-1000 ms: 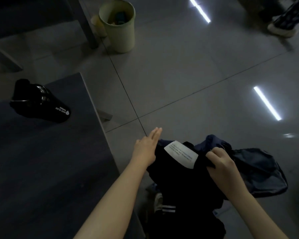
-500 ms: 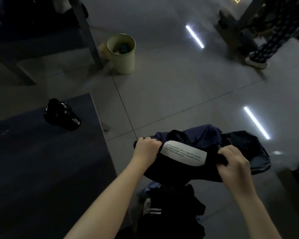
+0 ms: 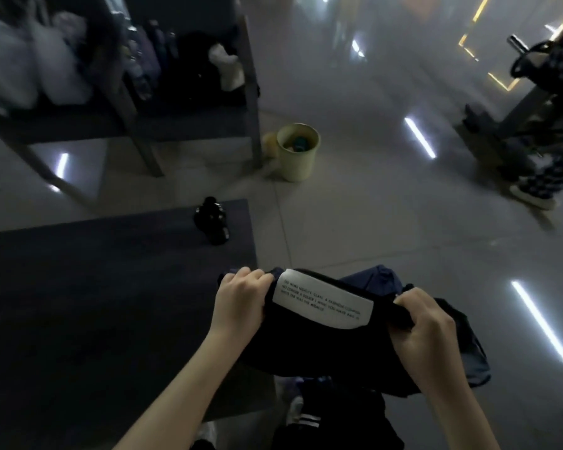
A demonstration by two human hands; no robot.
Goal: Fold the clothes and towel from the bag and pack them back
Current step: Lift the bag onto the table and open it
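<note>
A black garment [image 3: 319, 345] with a white printed patch [image 3: 322, 303] hangs in the air between both hands, just right of the dark table. My left hand [image 3: 238, 300] grips its upper left edge. My right hand [image 3: 423, 323] grips its upper right edge. Behind and under it lies a dark blue bag or cloth [image 3: 468, 358] over the floor; which of the two it is I cannot tell. More dark clothing with white stripes [image 3: 309, 420] sits low in view below the garment.
A dark table [image 3: 95, 303] fills the left, with a black bottle [image 3: 213, 224] lying near its far right corner. A pale green bin [image 3: 298, 151] stands on the tiled floor beside a cluttered bench [image 3: 137, 121]. A person's patterned trouser leg [image 3: 546, 164] stands at the far right.
My left hand, open a second ago, has closed on the garment's left edge. Both hands have lifted and spread the garment. The camera has tilted up, showing the bench.
</note>
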